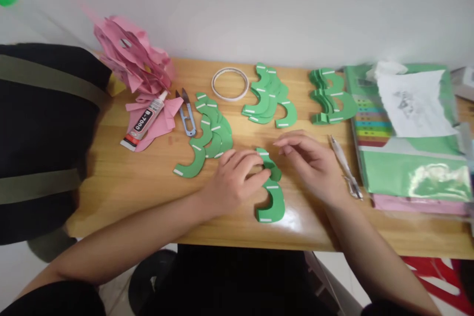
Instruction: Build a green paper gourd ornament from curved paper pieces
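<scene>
A green wavy paper cutout with short white strips lies near the front of the wooden table. My left hand rests over its left side, thumb and fingers closing on its upper part and hiding some of it. Just right of the cutout's top, my right hand is raised with thumb and fingertips pinched together; anything between them is too small to make out. Similar green cutouts lie in an overlapping pile on the left, another pile behind, and a neat stack farther right.
A tape roll, blue thread snips and a B-7000 glue tube lie behind and left, near crumpled pink paper. At right are a pen and green packs under a torn white sheet. A black bag borders the left.
</scene>
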A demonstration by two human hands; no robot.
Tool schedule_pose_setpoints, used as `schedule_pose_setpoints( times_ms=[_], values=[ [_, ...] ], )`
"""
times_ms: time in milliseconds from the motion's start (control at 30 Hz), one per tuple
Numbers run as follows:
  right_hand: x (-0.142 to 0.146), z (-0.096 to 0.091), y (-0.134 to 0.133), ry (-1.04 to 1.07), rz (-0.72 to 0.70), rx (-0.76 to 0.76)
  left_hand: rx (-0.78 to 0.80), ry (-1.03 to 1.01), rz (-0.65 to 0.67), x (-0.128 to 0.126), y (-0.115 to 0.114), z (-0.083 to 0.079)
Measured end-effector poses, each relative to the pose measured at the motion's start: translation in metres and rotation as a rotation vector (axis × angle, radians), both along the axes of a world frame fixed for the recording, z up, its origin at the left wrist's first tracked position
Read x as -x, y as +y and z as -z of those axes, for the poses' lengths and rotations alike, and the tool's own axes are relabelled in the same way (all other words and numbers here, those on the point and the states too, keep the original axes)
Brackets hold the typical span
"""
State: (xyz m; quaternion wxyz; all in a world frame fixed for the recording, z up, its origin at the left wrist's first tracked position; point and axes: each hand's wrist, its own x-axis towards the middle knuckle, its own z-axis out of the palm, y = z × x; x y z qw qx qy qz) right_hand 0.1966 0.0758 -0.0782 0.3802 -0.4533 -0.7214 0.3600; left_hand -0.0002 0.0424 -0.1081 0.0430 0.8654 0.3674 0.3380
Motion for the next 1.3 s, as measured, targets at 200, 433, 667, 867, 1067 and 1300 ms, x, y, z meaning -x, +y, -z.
schedule_pose_setpoints(
  times_ms=[200,433,667,867,1067,1300],
  values=[
    [0.001,0.008,0.011,-0.220,-0.218,-0.140,0.076,-0.029,-0.003,0.000,0.001,0.005],
    [0.002,-0.004,0.026,-0.426,-0.393,-0.153,0.133,-0.066,0.008,0.000,0.001,0.010],
    [0.001,-0.006,0.031,-0.448,-0.452,-0.179,0.120,-0.050,-0.001,0.000,0.003,0.008],
    [0.002,0.000,0.030,-0.379,-0.466,-0.165,0.151,-0.046,-0.042,-0.001,0.003,0.009],
    [-0.002,0.002,0.032,-0.297,-0.462,-0.159,0.192,-0.015,-0.010,0.000,0.002,0.006],
    [-0.004,0.004,0.032,-0.281,-0.459,-0.166,0.216,-0.014,-0.018,0.001,0.002,0.004]
  ],
)
